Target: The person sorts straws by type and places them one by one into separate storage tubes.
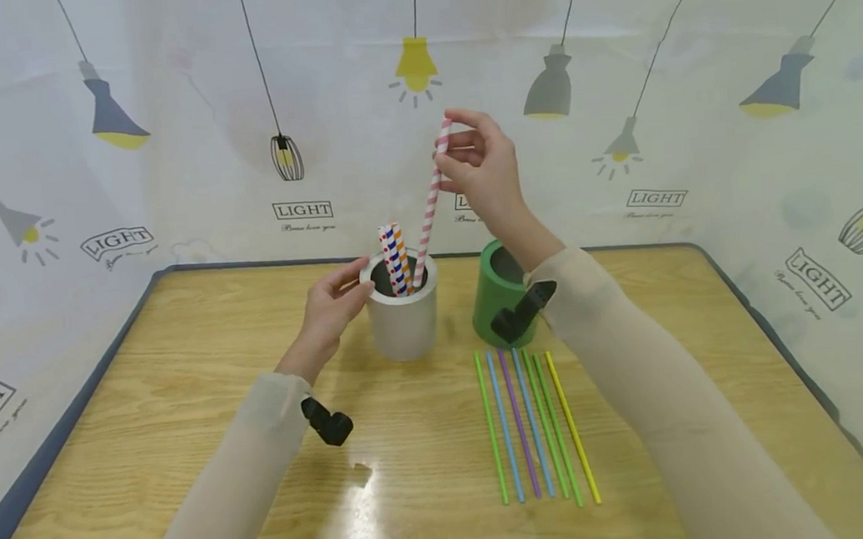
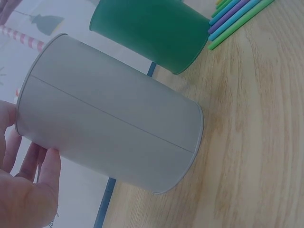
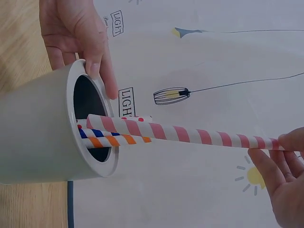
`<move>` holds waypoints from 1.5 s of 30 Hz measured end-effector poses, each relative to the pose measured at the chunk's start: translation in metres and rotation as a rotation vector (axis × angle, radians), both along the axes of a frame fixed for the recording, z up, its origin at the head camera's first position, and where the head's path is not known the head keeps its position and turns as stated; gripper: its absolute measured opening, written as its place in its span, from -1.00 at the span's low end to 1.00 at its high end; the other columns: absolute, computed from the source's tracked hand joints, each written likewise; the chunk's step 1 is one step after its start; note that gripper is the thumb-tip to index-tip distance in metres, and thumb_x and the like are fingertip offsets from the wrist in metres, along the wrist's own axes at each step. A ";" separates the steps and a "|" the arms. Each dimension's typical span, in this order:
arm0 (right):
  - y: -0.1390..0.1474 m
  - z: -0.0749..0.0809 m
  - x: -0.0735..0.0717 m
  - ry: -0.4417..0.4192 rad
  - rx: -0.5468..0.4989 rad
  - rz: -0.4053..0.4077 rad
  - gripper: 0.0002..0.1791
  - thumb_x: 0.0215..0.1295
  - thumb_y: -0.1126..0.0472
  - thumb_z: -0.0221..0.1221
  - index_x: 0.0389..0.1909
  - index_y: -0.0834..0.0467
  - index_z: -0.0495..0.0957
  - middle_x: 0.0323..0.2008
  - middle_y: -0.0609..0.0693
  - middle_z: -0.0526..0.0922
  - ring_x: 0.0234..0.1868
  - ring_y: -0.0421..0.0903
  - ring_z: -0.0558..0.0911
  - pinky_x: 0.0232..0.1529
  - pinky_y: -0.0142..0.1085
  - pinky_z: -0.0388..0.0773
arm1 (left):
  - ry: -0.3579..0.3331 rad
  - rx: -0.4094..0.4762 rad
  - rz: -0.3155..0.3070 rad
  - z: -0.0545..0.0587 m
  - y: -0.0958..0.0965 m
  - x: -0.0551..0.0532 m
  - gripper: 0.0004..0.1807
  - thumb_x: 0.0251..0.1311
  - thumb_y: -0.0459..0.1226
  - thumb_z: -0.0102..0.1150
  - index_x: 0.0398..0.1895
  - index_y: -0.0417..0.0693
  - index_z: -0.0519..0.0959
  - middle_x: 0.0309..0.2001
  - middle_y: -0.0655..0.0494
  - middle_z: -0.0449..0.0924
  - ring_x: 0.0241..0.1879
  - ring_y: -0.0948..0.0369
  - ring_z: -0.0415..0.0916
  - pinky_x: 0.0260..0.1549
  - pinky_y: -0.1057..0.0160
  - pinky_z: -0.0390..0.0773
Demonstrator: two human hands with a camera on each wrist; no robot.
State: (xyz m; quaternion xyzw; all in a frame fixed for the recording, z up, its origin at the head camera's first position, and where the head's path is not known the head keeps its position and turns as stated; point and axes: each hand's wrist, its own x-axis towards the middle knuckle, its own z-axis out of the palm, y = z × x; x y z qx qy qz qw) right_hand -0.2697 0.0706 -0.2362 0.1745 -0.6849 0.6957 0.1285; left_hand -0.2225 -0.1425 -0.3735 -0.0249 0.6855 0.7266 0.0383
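My right hand (image 1: 486,161) pinches a pink-and-white striped paper straw (image 1: 430,207) near its top end. The straw slants down, its lower end at the mouth of a white cup (image 1: 404,328). Inside that cup lean a few more patterned paper straws (image 3: 116,139), with blue stripes, orange stripes and red dots. With thumb and fingers, my left hand (image 1: 334,303) holds the white cup by its left rim. In the left wrist view, fingertips (image 2: 51,159) meet the cup's side. The cup stands upright on the wooden table.
A green cup (image 1: 484,299) stands to the right of the white one, partly hidden by my right wrist. In front of it several thin plain straws (image 1: 528,421), green, blue, purple and yellow, lie side by side. A lamp-printed cloth (image 1: 358,82) surrounds the table (image 1: 204,352).
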 end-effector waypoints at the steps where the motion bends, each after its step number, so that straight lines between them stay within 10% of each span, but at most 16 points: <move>1: -0.001 -0.001 -0.001 0.002 -0.002 0.004 -0.50 0.13 0.49 0.15 0.12 0.17 0.39 -0.22 0.16 0.53 -0.16 0.13 0.55 -0.38 -0.26 0.65 | -0.001 0.002 0.000 0.000 0.000 0.000 -0.50 0.18 -0.34 0.13 0.23 -0.02 0.38 0.23 0.07 0.30 0.15 0.14 0.32 0.06 0.27 0.44; 23: -0.012 -0.070 -0.013 -0.039 0.337 0.115 -0.53 0.17 0.45 0.15 0.14 0.20 0.41 -0.20 0.16 0.53 -0.23 -0.02 0.54 -0.30 -0.25 0.65 | 0.000 -0.005 -0.001 0.001 -0.001 0.001 -0.50 0.18 -0.33 0.13 0.23 -0.04 0.37 0.22 0.03 0.32 0.16 0.13 0.32 0.08 0.24 0.42; 45: -0.024 -0.095 -0.017 -0.034 0.553 0.098 -0.57 0.10 0.46 0.21 0.04 0.19 0.47 -0.26 0.13 0.61 -0.25 -0.05 0.59 -0.20 -0.32 0.58 | 0.000 0.015 0.005 0.000 -0.001 -0.002 -0.51 0.19 -0.34 0.12 0.23 -0.04 0.38 0.21 0.02 0.33 0.15 0.14 0.33 0.05 0.29 0.44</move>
